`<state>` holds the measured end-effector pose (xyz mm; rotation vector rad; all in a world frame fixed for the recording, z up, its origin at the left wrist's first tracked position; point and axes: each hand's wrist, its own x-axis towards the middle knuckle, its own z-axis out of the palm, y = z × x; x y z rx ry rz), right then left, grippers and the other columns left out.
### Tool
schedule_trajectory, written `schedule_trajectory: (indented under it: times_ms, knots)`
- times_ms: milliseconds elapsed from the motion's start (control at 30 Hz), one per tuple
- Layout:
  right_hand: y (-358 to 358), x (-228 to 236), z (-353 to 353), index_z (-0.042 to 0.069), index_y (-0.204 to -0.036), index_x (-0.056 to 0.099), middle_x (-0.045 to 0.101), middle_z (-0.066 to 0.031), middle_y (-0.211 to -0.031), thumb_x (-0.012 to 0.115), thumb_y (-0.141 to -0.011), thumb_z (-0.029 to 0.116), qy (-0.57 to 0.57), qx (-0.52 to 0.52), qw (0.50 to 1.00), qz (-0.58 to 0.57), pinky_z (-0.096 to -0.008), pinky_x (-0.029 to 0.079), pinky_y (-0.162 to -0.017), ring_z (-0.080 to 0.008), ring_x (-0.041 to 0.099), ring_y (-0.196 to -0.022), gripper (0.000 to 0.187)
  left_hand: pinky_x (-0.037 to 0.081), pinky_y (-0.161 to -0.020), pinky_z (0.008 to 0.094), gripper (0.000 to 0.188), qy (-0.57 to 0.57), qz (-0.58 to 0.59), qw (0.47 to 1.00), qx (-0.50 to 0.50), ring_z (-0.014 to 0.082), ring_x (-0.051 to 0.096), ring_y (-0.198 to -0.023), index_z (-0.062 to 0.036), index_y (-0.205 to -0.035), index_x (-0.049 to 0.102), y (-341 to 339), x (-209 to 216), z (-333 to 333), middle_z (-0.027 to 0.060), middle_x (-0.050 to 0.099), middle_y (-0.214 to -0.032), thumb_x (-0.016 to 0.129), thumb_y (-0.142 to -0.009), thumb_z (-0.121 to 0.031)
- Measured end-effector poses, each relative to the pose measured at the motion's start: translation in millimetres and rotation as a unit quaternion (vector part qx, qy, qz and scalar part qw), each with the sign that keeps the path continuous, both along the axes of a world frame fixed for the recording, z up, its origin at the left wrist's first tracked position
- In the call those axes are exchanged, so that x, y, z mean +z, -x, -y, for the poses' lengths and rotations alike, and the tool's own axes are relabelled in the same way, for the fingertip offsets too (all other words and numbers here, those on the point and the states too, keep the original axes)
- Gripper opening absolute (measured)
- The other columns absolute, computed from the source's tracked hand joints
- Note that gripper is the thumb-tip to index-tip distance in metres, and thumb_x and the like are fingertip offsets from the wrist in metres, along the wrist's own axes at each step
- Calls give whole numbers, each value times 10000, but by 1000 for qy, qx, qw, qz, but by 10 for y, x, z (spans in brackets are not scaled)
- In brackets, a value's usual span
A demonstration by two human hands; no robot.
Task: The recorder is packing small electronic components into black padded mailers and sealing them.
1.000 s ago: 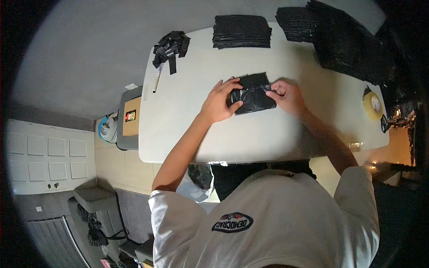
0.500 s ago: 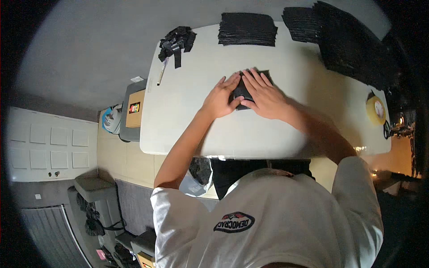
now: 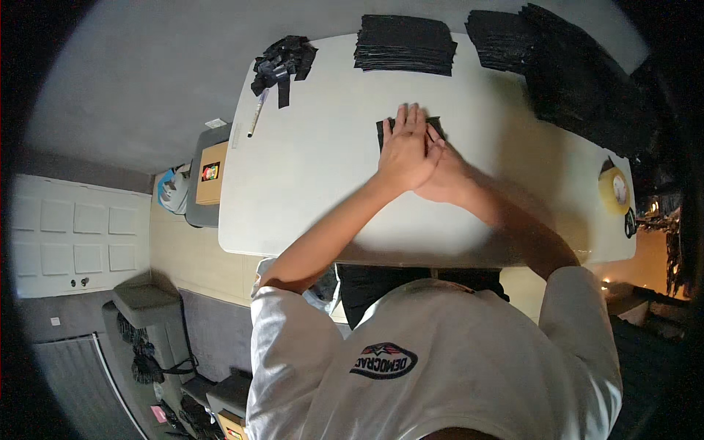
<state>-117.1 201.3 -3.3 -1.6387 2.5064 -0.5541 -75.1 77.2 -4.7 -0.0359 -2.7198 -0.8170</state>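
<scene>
A small folded black plastic sheet [image 3: 383,134] lies on the white table [image 3: 301,176], mostly hidden under my hands. My left hand [image 3: 405,155] rests flat on it with fingers stretched away from me, and its thumb side overlaps my right hand. Partly beneath the left, my right hand [image 3: 444,180] lies palm down at the sheet's right side, some of its fingers covered. Neither hand grips anything.
Along the far edge sit a stack of folded black plastic [image 3: 405,45], another stack [image 3: 497,40] and a large black plastic heap [image 3: 579,81]. Black scraps [image 3: 282,62] and a pen [image 3: 257,114] are far left. A yellowish tape roll [image 3: 614,187] and scissors [image 3: 630,222] lie right.
My left hand has slid right across the sheet and now overlaps my right hand. More of the sheet's left corner shows. The view has shifted slightly.
</scene>
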Motion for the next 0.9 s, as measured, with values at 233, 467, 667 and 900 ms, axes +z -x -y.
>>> schedule_trajectory:
  times_ms: [233,467,667,900]
  knots:
    - [-1,-215,66,4,-1582,359,287,-262,-1665,604,-914,272,46,-27,996,-75,-562,147,-1280,-437,220,-1552,760,192,-1229,638,804,-25,-7,999,29,562,225,-1525,43,-1533,427,57,-176,72,278,405,-1607,681,-905,-390]
    - [16,-192,-4,75,-1610,352,314,-216,-1668,587,-932,361,32,-29,996,-80,-600,143,-1274,-507,137,-1560,772,195,-1232,641,779,-91,-31,995,20,584,241,-1504,20,-1501,451,36,-144,83,287,451,-1561,723,-853,-318]
    - [-58,-120,-4,29,-1571,407,360,-217,-1646,638,-885,274,30,-46,997,-60,-565,211,-1269,-477,164,-1566,764,234,-1216,643,731,-119,-45,991,41,591,291,-1472,-37,-1488,469,10,-174,86,235,499,-1525,725,-847,-279]
    - [286,-59,14,7,-1506,465,449,-248,-1553,732,-856,441,2,-40,998,-42,-571,296,-1211,-451,346,-1479,826,317,-1211,558,618,-259,65,963,32,493,391,-1461,-10,-1498,470,43,129,133,231,509,-1520,601,-962,-289]
